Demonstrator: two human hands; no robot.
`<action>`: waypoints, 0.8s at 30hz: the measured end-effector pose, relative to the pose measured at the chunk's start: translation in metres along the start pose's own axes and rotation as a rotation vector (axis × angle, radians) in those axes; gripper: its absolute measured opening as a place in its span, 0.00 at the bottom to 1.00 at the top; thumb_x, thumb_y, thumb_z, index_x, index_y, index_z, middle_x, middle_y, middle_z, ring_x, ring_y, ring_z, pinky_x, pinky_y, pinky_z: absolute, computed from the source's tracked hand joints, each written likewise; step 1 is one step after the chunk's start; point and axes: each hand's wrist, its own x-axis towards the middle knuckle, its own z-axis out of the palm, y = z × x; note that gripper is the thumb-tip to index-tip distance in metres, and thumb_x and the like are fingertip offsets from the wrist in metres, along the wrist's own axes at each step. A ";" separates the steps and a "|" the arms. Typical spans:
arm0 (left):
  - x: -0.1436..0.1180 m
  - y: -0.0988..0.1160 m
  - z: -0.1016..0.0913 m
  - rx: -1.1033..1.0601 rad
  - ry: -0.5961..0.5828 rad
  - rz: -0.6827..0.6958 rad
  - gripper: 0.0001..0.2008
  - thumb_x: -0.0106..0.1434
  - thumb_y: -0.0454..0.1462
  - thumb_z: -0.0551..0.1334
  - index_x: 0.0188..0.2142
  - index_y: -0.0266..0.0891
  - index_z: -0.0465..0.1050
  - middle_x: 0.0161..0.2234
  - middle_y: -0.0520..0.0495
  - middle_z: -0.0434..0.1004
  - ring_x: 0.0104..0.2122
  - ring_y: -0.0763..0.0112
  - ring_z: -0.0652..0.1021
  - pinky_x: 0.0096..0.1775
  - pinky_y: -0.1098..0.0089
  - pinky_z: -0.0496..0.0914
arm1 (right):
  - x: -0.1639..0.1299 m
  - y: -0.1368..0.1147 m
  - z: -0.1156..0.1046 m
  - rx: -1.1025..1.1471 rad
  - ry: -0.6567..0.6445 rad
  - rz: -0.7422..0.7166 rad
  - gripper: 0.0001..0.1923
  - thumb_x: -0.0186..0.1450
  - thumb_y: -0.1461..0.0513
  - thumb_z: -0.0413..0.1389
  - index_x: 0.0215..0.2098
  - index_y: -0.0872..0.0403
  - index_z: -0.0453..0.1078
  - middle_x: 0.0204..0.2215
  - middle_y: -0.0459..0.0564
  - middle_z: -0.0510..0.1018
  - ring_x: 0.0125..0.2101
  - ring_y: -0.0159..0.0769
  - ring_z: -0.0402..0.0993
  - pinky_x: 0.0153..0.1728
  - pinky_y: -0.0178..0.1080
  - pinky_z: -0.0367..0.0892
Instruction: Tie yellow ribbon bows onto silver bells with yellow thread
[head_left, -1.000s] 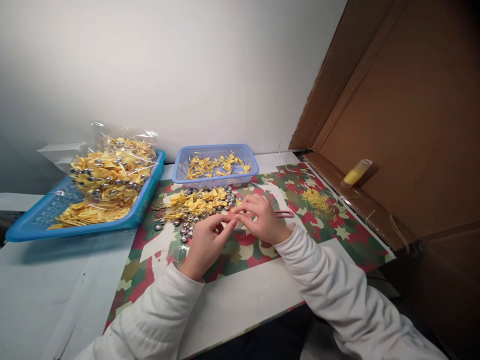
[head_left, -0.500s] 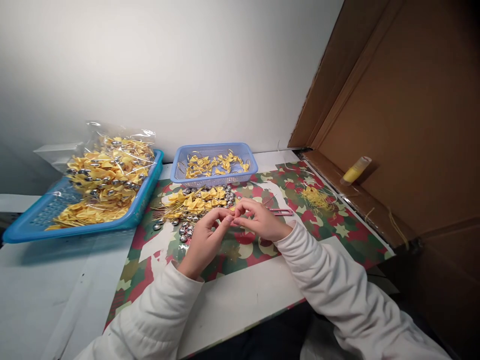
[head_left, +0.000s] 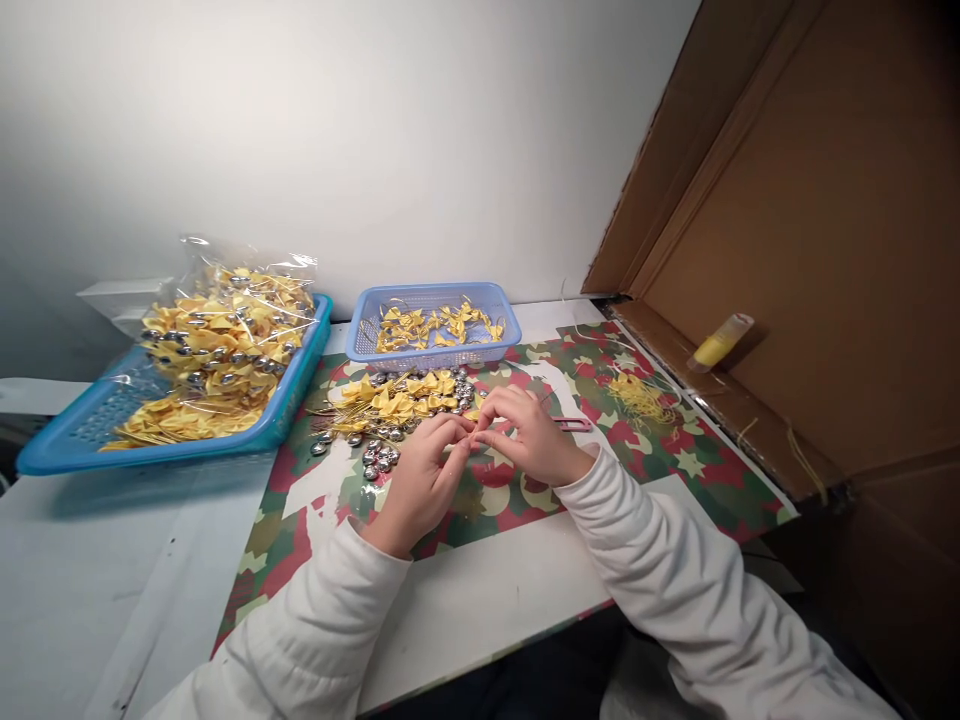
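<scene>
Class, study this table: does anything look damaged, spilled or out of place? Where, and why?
The camouflage-patterned sheet looks damaged: ragged white patches break its print beside the left hand and beyond the right hand. Yellow threads lie in a loose tangle, looking untidy.

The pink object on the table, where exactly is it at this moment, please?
In the head view, the pink object lies right of centre on the camouflage mat, just beside the right hand, with the yellow threads farther right.
</scene>
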 end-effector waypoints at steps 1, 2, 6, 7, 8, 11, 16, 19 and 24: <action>0.000 0.000 0.000 0.003 -0.001 0.010 0.12 0.68 0.39 0.52 0.28 0.41 0.68 0.37 0.45 0.75 0.41 0.62 0.73 0.43 0.65 0.66 | 0.000 -0.001 0.000 -0.019 0.003 -0.006 0.07 0.65 0.62 0.59 0.30 0.53 0.66 0.32 0.45 0.74 0.37 0.36 0.66 0.43 0.41 0.55; 0.000 0.000 0.000 0.005 -0.002 0.018 0.12 0.68 0.38 0.52 0.28 0.41 0.67 0.37 0.45 0.75 0.40 0.62 0.73 0.43 0.65 0.66 | -0.001 -0.001 0.000 -0.034 0.006 -0.015 0.07 0.65 0.62 0.59 0.30 0.53 0.66 0.32 0.45 0.74 0.36 0.36 0.66 0.43 0.40 0.54; 0.000 0.002 0.000 0.008 -0.004 0.021 0.12 0.67 0.37 0.51 0.27 0.41 0.66 0.36 0.45 0.74 0.39 0.62 0.73 0.42 0.65 0.66 | -0.001 -0.003 -0.001 -0.070 0.010 -0.047 0.08 0.64 0.62 0.60 0.30 0.53 0.66 0.31 0.44 0.74 0.36 0.35 0.66 0.42 0.40 0.53; 0.000 0.002 0.000 0.007 -0.004 0.018 0.12 0.67 0.37 0.51 0.27 0.41 0.66 0.35 0.45 0.73 0.38 0.62 0.73 0.42 0.65 0.66 | -0.001 -0.004 -0.001 -0.072 0.007 -0.045 0.08 0.64 0.62 0.60 0.29 0.53 0.66 0.32 0.44 0.74 0.36 0.35 0.66 0.42 0.40 0.53; 0.000 0.002 0.000 0.002 -0.006 0.015 0.12 0.66 0.37 0.51 0.26 0.41 0.65 0.34 0.45 0.73 0.38 0.63 0.72 0.41 0.65 0.65 | -0.001 -0.004 -0.001 -0.071 0.001 -0.036 0.08 0.64 0.62 0.60 0.29 0.53 0.66 0.32 0.44 0.74 0.37 0.35 0.66 0.42 0.40 0.53; 0.000 0.001 0.000 -0.038 -0.027 0.001 0.13 0.66 0.37 0.50 0.25 0.41 0.64 0.33 0.46 0.71 0.36 0.64 0.71 0.40 0.66 0.65 | -0.001 -0.005 -0.001 -0.057 -0.024 0.001 0.07 0.65 0.62 0.59 0.30 0.53 0.66 0.33 0.45 0.75 0.37 0.35 0.66 0.42 0.40 0.52; 0.001 0.002 0.000 -0.144 -0.070 -0.047 0.13 0.65 0.36 0.49 0.24 0.41 0.60 0.32 0.47 0.68 0.34 0.66 0.69 0.39 0.67 0.64 | -0.001 -0.005 0.001 -0.017 -0.044 0.027 0.07 0.67 0.62 0.56 0.31 0.53 0.66 0.33 0.46 0.75 0.37 0.36 0.66 0.42 0.41 0.53; 0.002 0.003 0.000 -0.242 -0.072 -0.089 0.11 0.63 0.35 0.49 0.23 0.41 0.58 0.31 0.48 0.66 0.33 0.67 0.68 0.38 0.68 0.64 | -0.001 -0.003 0.006 0.025 -0.017 0.027 0.07 0.67 0.62 0.56 0.30 0.53 0.66 0.32 0.45 0.74 0.36 0.35 0.67 0.42 0.41 0.55; 0.003 0.004 0.001 -0.370 -0.070 -0.183 0.10 0.60 0.37 0.49 0.22 0.41 0.56 0.29 0.50 0.61 0.32 0.68 0.65 0.35 0.69 0.63 | -0.001 -0.004 0.013 0.139 0.076 0.003 0.07 0.65 0.64 0.57 0.29 0.53 0.66 0.29 0.45 0.72 0.32 0.34 0.66 0.37 0.39 0.58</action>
